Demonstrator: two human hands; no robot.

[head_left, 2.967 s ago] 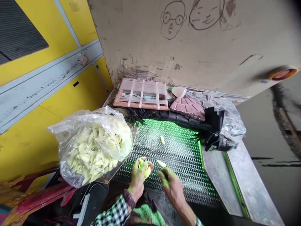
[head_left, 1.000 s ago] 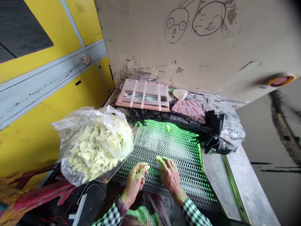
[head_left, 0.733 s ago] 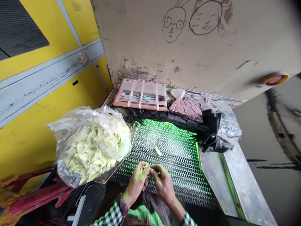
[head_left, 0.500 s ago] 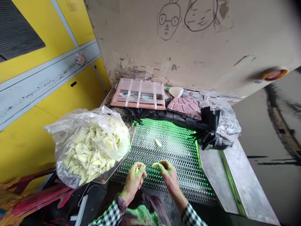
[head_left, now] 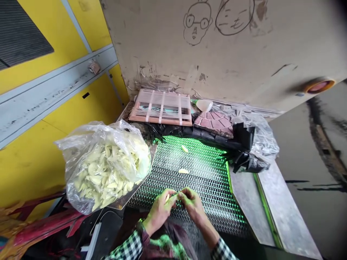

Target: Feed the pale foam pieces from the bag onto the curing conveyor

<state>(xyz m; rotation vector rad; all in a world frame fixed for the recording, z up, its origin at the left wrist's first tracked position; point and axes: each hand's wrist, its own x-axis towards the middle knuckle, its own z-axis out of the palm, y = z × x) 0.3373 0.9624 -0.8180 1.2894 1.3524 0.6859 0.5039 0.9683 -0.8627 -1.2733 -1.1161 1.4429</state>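
Observation:
My left hand is closed over the near part of a metal mesh belt, with a pale yellow crescent-shaped piece showing between thumb and fingers. Against its fingertips, my right hand is pinched closed; what lies in that pinch is hidden. Two more pale pieces lie apart on the belt: a nearer crescent piece and a farther crescent piece. To the left, a clear plastic bag stands full of the same kind of pieces.
Behind the belt, black plastic hangs over the green-lit opening. Above it lie a wrapped wooden frame, a pink tile-patterned slab and a white scoop-like item. A metal side plate flanks the belt's right; a red metal bar is lower left.
My right hand has let go of a crescent piece, which now lies on the belt, and has moved left to meet my left hand. The earlier piece has travelled farther away on the belt.

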